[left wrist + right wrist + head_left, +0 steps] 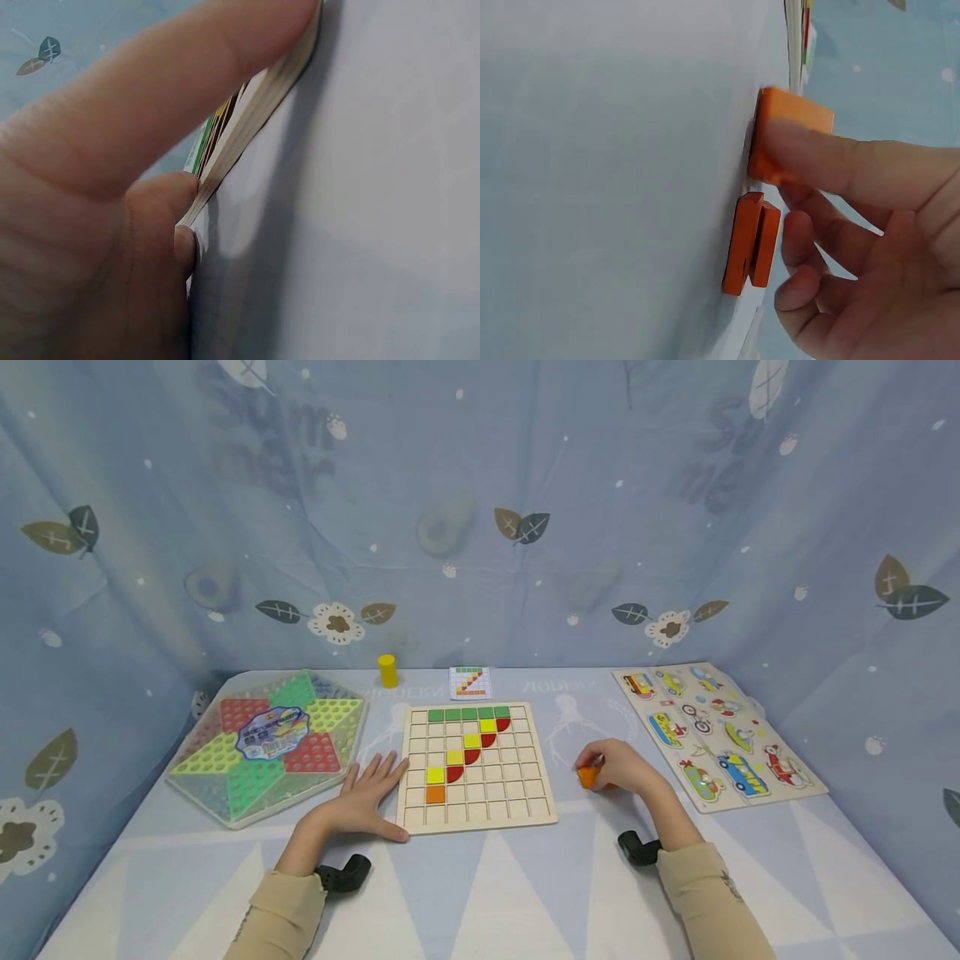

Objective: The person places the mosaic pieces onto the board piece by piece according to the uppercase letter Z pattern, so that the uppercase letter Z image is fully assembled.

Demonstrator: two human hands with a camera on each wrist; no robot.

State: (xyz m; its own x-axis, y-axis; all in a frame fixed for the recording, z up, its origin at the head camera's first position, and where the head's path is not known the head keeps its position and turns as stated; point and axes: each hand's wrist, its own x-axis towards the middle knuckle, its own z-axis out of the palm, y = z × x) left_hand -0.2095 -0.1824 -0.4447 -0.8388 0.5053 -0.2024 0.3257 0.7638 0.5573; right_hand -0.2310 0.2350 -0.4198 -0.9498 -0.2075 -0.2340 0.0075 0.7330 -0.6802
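Note:
My left hand (363,802) lies with fingers spread at the left side of a wooden grid board (510,789), its thumb and fingertips touching the edge. On the board sit a row of green squares (468,714), a diagonal of yellow squares (453,757), red quarter-round pieces (488,740) and one orange square (436,794). Right of the board, my right hand (618,766) pinches an orange square tile (799,112), thumb across its face. Beside that tile, more orange tiles (751,244) rest on the table in the right wrist view.
Behind the board lies a small pattern card (470,683), with a yellow cylinder (387,671) to its left. A hexagonal game board (262,752) is at the left, and a picture puzzle board (716,735) at the right. A patterned blue curtain (480,593) rises at the back.

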